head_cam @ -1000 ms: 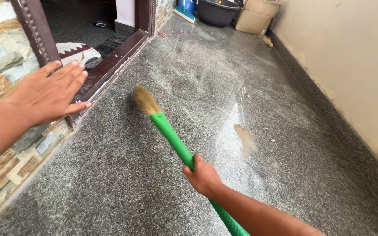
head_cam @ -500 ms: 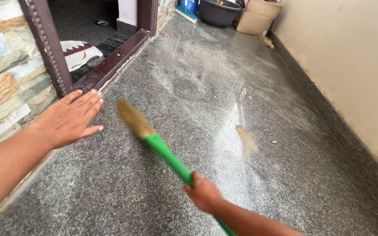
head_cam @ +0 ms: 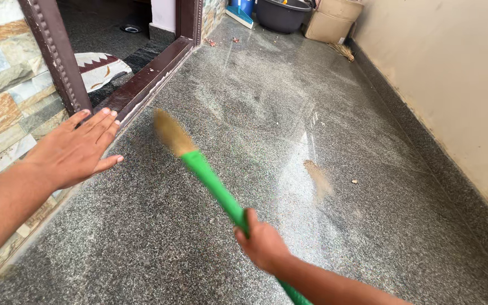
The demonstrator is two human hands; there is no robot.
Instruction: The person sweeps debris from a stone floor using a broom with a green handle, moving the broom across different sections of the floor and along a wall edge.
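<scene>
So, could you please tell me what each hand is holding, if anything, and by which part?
The right hand grips the broom partway along its green handle. The left hand holds nothing, fingers spread open.

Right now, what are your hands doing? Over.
Right hand gripping green broom. Left hand open, empty, near door frame. Brown dirt patch ahead on floor.

One head-worn view, looking down and forward along a granite floor [head_cam: 289,113].

The camera sits above the person's arms, close to them; the doorway [head_cam: 136,85] lies to its left, the wall [head_cam: 453,73] to its right, tubs at the far end.
</scene>
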